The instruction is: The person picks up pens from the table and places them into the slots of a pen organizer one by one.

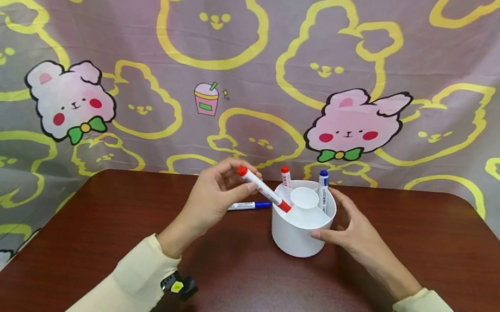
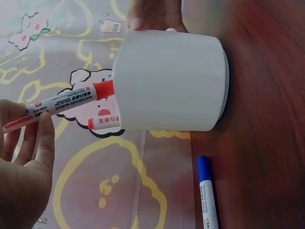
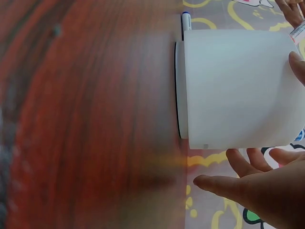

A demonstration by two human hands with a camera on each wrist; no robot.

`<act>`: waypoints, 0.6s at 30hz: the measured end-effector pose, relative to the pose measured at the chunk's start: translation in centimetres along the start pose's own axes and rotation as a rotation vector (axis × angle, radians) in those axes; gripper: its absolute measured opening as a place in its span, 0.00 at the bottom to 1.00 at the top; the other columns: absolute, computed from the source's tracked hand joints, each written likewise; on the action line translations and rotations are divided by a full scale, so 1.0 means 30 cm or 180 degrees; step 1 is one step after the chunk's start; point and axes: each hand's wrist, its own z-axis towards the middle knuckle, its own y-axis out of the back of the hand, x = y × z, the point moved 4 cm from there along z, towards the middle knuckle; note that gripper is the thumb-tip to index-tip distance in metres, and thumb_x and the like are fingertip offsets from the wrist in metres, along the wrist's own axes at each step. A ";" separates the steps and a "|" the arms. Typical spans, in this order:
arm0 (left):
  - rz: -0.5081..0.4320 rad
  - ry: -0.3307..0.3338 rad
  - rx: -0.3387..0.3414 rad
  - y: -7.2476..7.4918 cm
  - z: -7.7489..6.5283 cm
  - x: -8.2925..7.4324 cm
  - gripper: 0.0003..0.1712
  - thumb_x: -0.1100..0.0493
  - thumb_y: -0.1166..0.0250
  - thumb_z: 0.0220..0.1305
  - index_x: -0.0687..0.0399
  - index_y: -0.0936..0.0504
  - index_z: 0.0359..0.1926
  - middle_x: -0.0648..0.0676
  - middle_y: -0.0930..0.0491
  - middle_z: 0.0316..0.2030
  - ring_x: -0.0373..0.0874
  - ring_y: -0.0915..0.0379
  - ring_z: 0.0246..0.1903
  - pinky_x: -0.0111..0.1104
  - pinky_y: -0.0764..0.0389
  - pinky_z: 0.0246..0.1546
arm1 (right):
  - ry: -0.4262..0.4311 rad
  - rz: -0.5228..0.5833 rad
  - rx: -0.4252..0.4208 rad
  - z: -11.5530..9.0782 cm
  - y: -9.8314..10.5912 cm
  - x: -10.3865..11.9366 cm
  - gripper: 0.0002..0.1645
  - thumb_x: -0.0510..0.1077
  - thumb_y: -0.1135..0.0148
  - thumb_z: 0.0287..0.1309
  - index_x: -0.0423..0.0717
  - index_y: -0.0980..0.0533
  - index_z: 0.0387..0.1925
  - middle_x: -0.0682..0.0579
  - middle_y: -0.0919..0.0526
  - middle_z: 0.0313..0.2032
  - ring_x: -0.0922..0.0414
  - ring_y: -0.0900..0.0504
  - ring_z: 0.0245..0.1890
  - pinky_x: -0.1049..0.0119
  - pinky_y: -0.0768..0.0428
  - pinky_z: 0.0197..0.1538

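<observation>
My left hand pinches a red whiteboard marker between thumb and fingers. The marker slants downward, its capped end over the near left compartment of a white round pen holder. In the left wrist view, the tip of its red cap passes behind the holder's rim. My right hand grips the holder from the right, thumb on the front wall and fingers around the far side. Inside the holder stand another red marker at the back left and a blue marker at the right.
A blue-capped whiteboard marker lies on the dark brown table, left of the holder and partly behind my left hand in the head view. Behind the table's far edge hangs a patterned cloth.
</observation>
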 end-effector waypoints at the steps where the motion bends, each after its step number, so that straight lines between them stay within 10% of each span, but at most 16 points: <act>1: 0.0027 -0.0023 0.0035 -0.006 0.000 0.001 0.17 0.75 0.32 0.65 0.73 0.21 0.53 0.53 0.14 0.45 0.39 0.15 0.44 0.31 0.13 0.49 | -0.0027 -0.0061 -0.0017 -0.001 0.001 0.001 0.64 0.48 0.20 0.55 0.47 0.49 0.82 0.41 0.45 0.80 0.35 0.49 0.81 0.25 0.43 0.74; 7: 0.0236 -0.0096 0.0159 -0.027 -0.002 0.015 0.17 0.74 0.30 0.64 0.70 0.19 0.53 0.69 0.16 0.49 0.37 0.16 0.43 0.27 0.16 0.46 | -0.0042 -0.0134 -0.0067 -0.001 0.000 0.004 0.61 0.48 0.19 0.53 0.45 0.45 0.79 0.40 0.41 0.77 0.36 0.52 0.81 0.21 0.52 0.74; 18: 0.0447 -0.0056 0.0346 -0.066 0.008 0.051 0.16 0.69 0.29 0.65 0.64 0.16 0.54 0.65 0.15 0.51 0.41 0.16 0.47 0.29 0.16 0.48 | -0.0025 -0.0008 -0.0017 0.001 -0.009 -0.003 0.61 0.47 0.20 0.55 0.42 0.50 0.79 0.38 0.42 0.78 0.33 0.48 0.80 0.27 0.38 0.73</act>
